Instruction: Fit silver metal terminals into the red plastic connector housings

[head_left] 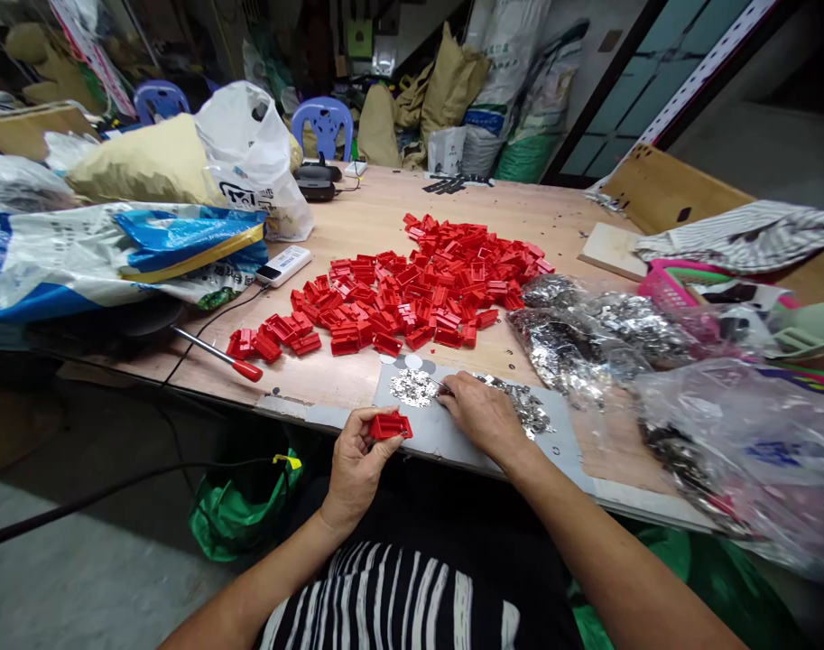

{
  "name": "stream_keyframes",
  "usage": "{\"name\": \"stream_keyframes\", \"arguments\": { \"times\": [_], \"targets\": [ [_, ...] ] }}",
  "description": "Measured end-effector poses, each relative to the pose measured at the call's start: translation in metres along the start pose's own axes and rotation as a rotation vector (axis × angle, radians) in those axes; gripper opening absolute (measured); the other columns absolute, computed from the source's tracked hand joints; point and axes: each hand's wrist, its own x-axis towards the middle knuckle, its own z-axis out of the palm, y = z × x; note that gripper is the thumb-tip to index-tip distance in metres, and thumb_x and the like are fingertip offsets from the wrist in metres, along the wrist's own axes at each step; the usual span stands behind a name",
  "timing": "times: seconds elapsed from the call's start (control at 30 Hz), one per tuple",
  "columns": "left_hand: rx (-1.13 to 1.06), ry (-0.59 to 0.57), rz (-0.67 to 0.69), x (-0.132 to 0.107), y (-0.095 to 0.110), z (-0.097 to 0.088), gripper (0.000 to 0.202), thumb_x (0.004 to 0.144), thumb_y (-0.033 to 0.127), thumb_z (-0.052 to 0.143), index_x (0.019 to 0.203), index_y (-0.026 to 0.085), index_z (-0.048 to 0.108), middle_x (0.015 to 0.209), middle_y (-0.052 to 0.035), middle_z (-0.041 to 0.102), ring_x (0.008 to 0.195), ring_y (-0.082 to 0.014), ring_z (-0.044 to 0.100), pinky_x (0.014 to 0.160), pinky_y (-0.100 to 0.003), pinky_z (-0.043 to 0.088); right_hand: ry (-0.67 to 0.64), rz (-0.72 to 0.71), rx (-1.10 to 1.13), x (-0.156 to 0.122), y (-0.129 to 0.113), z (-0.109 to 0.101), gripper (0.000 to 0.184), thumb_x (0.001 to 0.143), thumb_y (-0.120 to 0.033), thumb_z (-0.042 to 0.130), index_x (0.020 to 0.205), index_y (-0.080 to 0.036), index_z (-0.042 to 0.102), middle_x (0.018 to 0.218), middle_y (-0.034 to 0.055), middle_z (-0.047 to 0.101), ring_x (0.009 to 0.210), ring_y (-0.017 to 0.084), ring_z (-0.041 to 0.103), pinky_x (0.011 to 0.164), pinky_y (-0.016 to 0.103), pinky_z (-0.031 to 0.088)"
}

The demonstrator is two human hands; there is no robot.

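Note:
My left hand [356, 460] is closed around a small red plastic housing [391, 426], held just off the near table edge. My right hand [480, 413] rests on a grey board [445, 433], fingers pinched at a little heap of small shiny metal pieces [412, 386]; what it pinches is too small to name. More metal pieces [523, 406] lie just right of that hand. A big pile of the same red plastic housings [418, 293] spreads over the wooden table [357, 226] beyond both hands.
Clear bags of metal pieces [587, 334] lie at the right, with a pink basket [669, 289] behind. A red-handled screwdriver [222, 354], a white remote [284, 264], printed sacks [114, 253] and a white plastic bag [249, 153] sit left. A green bag [242, 506] hangs under the table.

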Motion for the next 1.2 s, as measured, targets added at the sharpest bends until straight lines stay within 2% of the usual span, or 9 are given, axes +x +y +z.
{"name": "stream_keyframes", "arguments": {
  "times": [0.57, 0.73, 0.87, 0.93, 1.07, 1.13, 1.2],
  "targets": [
    [0.019, -0.019, -0.009, 0.001, 0.001, 0.003, 0.029, 0.078, 0.025, 0.069, 0.105, 0.017, 0.06, 0.104, -0.0065, 0.068, 0.093, -0.0168, 0.065, 0.084, -0.029, 0.052, -0.041, -0.026, 0.123, 0.007, 0.003, -0.001, 0.007, 0.087, -0.026, 0.055, 0.088, -0.022, 0.06, 0.097, 0.0045, 0.065, 0.087, 0.019, 0.062, 0.067, 0.027, 0.038],
    [-0.013, -0.022, -0.028, 0.002, 0.004, 0.004, 0.031, 0.078, 0.025, 0.07, 0.106, 0.019, 0.06, 0.107, -0.0058, 0.068, 0.094, -0.0164, 0.066, 0.086, -0.029, 0.052, 0.041, -0.031, 0.168, 0.003, 0.0, -0.005, 0.005, 0.086, -0.021, 0.052, 0.089, -0.021, 0.056, 0.091, 0.0051, 0.066, 0.081, 0.02, 0.062, 0.066, 0.028, 0.038],
    [-0.023, -0.031, -0.032, 0.002, 0.003, 0.005, 0.033, 0.078, 0.027, 0.07, 0.108, 0.019, 0.059, 0.103, -0.0051, 0.068, 0.09, -0.0163, 0.066, 0.085, -0.03, 0.052, 0.092, -0.066, 0.454, -0.007, -0.005, -0.008, 0.002, 0.086, -0.021, 0.051, 0.088, -0.022, 0.051, 0.082, 0.002, 0.065, 0.071, 0.017, 0.06, 0.065, 0.028, 0.039],
    [-0.007, -0.029, -0.028, 0.003, 0.002, 0.006, 0.035, 0.078, 0.027, 0.069, 0.11, 0.019, 0.059, 0.103, -0.0051, 0.068, 0.09, -0.0166, 0.066, 0.086, -0.03, 0.052, 0.083, -0.073, 0.669, -0.014, -0.009, -0.007, 0.009, 0.085, -0.025, 0.053, 0.092, -0.023, 0.048, 0.081, 0.0, 0.064, 0.07, 0.016, 0.06, 0.066, 0.027, 0.042],
    [0.087, -0.037, 0.009, 0.002, -0.002, 0.006, 0.041, 0.08, 0.027, 0.066, 0.12, 0.02, 0.058, 0.112, -0.0076, 0.067, 0.1, -0.0194, 0.064, 0.094, -0.034, 0.049, -0.001, -0.062, 0.994, -0.025, -0.017, 0.0, 0.021, 0.08, -0.032, 0.059, 0.094, -0.023, 0.047, 0.089, 0.0006, 0.064, 0.079, 0.016, 0.062, 0.071, 0.028, 0.045],
    [0.131, -0.071, 0.056, 0.001, -0.002, 0.005, 0.042, 0.082, 0.026, 0.064, 0.123, 0.022, 0.058, 0.117, -0.008, 0.065, 0.105, -0.0208, 0.063, 0.096, -0.035, 0.048, -0.053, -0.045, 1.08, -0.028, -0.02, 0.004, 0.021, 0.08, -0.035, 0.059, 0.092, -0.022, 0.047, 0.092, 0.0012, 0.063, 0.078, 0.015, 0.06, 0.069, 0.027, 0.045],
    [0.176, -0.113, 0.132, 0.001, 0.0, 0.005, 0.041, 0.083, 0.024, 0.063, 0.123, 0.023, 0.059, 0.119, -0.008, 0.064, 0.108, -0.0216, 0.062, 0.096, -0.036, 0.049, -0.108, -0.022, 1.148, -0.03, -0.021, 0.006, 0.023, 0.079, -0.037, 0.059, 0.092, -0.022, 0.046, 0.087, -0.0001, 0.062, 0.073, 0.014, 0.058, 0.064, 0.026, 0.044]
  ]
}}
